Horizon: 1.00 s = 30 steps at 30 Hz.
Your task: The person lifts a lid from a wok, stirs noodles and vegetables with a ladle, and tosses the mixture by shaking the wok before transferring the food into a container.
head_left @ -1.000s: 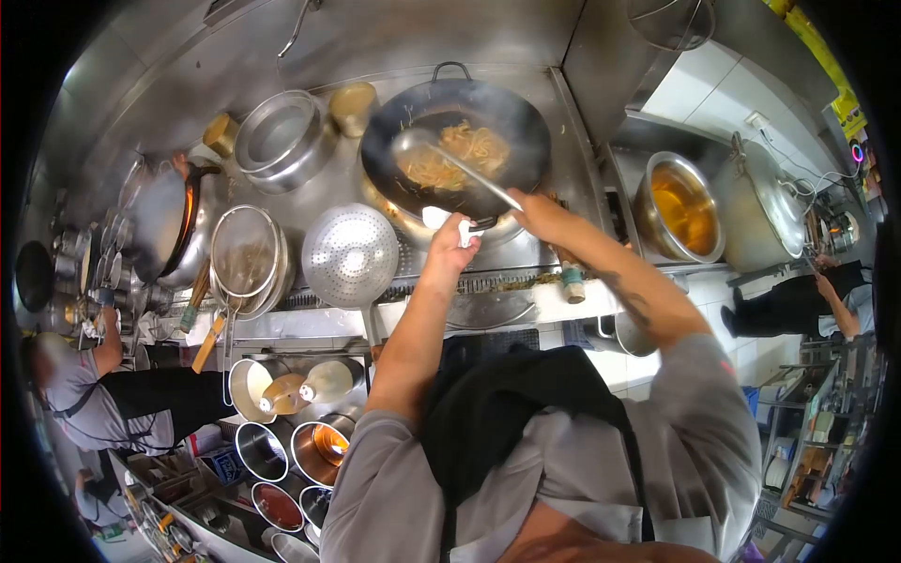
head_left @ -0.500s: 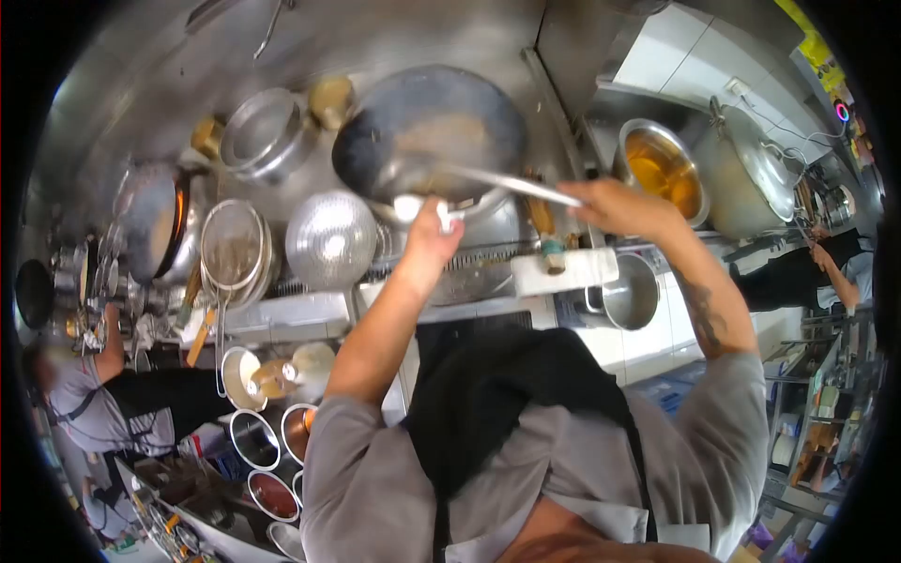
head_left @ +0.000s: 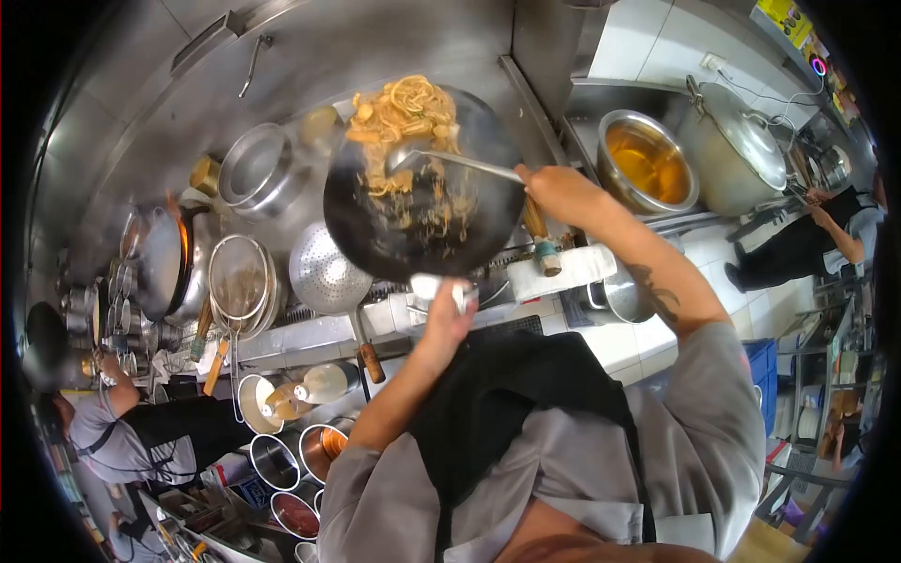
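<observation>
My left hand (head_left: 450,314) is closed near the front rim of a large dark wok (head_left: 404,249), gripping it through a folded white cloth (head_left: 434,286). In my right hand (head_left: 563,195) is the handle of a metal ladle (head_left: 469,162), which reaches across the wok. The ladle's bowl is against sauced noodles (head_left: 404,108) heaped at the wok's far side, some appearing to rise above its rim. Thin strands trail down the inside. The wok is tilted towards me. Just right of it lies a wooden-handled brush (head_left: 540,235).
A perforated skimmer (head_left: 328,269), mesh strainers (head_left: 238,277) and a steel pot (head_left: 255,169) stand left. Flame shows at another wok (head_left: 169,263). At right are a bowl of amber liquid (head_left: 648,161) and a lidded pot (head_left: 737,159). Co-workers stand at both sides.
The wok has come towards me and tilted up, with my left hand lower. The noodles have surged to its far side. My right hand and the ladle have shifted slightly left.
</observation>
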Available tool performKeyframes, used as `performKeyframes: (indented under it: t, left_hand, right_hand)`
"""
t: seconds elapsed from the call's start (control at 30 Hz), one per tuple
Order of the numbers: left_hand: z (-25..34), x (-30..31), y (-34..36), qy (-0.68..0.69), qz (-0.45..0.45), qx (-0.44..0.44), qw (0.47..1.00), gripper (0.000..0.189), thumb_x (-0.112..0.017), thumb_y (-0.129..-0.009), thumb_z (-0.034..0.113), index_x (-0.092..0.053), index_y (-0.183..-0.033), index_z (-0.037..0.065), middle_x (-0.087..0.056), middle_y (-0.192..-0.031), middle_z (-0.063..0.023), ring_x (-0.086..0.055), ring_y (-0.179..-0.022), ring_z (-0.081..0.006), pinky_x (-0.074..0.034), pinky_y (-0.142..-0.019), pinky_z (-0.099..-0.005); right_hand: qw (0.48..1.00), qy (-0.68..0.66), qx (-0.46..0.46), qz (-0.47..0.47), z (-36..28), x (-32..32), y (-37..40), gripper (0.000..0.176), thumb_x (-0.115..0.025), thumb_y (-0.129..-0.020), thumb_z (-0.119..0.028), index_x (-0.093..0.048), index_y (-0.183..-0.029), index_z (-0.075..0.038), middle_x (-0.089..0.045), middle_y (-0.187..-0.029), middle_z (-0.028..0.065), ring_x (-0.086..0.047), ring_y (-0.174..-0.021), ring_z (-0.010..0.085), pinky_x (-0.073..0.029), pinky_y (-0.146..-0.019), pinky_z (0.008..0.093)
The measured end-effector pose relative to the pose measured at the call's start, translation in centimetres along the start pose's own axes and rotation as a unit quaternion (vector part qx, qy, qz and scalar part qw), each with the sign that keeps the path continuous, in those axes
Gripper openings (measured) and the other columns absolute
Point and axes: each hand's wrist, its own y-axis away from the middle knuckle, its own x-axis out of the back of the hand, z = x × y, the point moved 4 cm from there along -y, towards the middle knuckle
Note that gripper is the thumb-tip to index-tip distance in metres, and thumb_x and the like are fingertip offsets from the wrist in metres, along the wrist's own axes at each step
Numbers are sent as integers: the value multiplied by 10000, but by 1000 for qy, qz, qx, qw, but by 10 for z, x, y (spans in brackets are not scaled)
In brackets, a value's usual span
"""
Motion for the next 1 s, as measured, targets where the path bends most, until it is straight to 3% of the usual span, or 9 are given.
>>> performKeyframes:
  t: [0.2, 0.37, 0.4, 0.43, 0.6, 0.7, 0.73, 0.9, 1.0]
  left_hand:
    - [81, -55, -22, 70, 57, 4, 996, 123, -558, -789, 66, -500, -897, 62, -526, -799, -70, -493, -670, -163, -384, -469, -252]
    - [91, -74, -19, 66, 71, 41, 994, 106, -563, -803, 80, -488, -877, 72, -536, -765, -62, -511, -631, -163, -388, -459, -245]
    - [86, -61, -40, 70, -21, 19, 997, 101, -561, -819, 105, -498, -891, 72, -538, -757, -56, -508, -610, -166, -390, -462, -244]
    - [66, -36, -54, 72, -10, 6, 997, 98, -559, -819, 108, -505, -898, 88, -535, -747, -54, -507, -606, -162, -390, -462, -241]
    - [9, 9, 0, -24, -33, 9, 999, 73, -571, -810, 194, -531, -834, 138, -537, -655, -21, -517, -538, -143, -396, -385, -253]
    - [56, -16, -29, 35, 21, 18, 999, 83, -578, -794, 169, -522, -767, 115, -515, -654, -34, -469, -511, -147, -348, -388, -239]
    - [72, -14, -61, 32, -45, 2, 998, 77, -579, -784, 133, -517, -760, 95, -504, -649, -35, -442, -498, -142, -342, -399, -238]
    - [98, -24, -120, 25, -31, -19, 999, 104, -576, -750, 46, -483, -774, 88, -502, -658, -42, -465, -515, -150, -340, -404, -256]
    - [103, -24, -129, 28, -40, -10, 999, 100, -571, -758, 50, -484, -762, 100, -499, -640, -35, -478, -521, -147, -346, -405, -263]
  right_hand:
    - [979, -81, -1, -188, 2, 66, 49, 393, -548, -885, -170, -493, -1244, -21, -639, -855, 215, -638, -780, 346, -495, -708, 440]
    - [984, -81, -70, -141, 34, 43, 44, 312, -550, -862, -150, -536, -1135, 2, -632, -897, 232, -619, -873, 389, -484, -787, 466]
    - [986, -58, -97, -122, 41, 29, 39, 302, -543, -866, -147, -538, -1129, 0, -632, -900, 232, -617, -874, 393, -483, -787, 467]
    - [993, -41, -90, -61, 49, 11, 37, 266, -524, -871, -131, -522, -1103, -1, -630, -863, 225, -620, -845, 391, -494, -735, 469]
    - [988, -38, -130, 74, 37, 5, 55, 365, -522, -872, -122, -452, -1208, 3, -607, -822, 234, -618, -786, 395, -501, -658, 453]
    - [975, -118, -83, 171, 45, -13, 57, 426, -540, -867, -132, -443, -1249, 29, -606, -923, 269, -601, -823, 433, -492, -738, 458]
    - [972, -146, -89, 160, 48, -15, 48, 417, -538, -867, -133, -454, -1240, 35, -605, -932, 274, -598, -835, 438, -489, -750, 455]
    - [958, -185, -110, 190, 69, -45, -19, 350, -534, -864, -141, -520, -1149, 61, -619, -912, 275, -596, -871, 440, -478, -782, 452]
    - [960, -174, -207, 75, 72, -51, -56, 313, -528, -866, -162, -553, -1093, 52, -629, -917, 270, -601, -906, 428, -476, -800, 454]
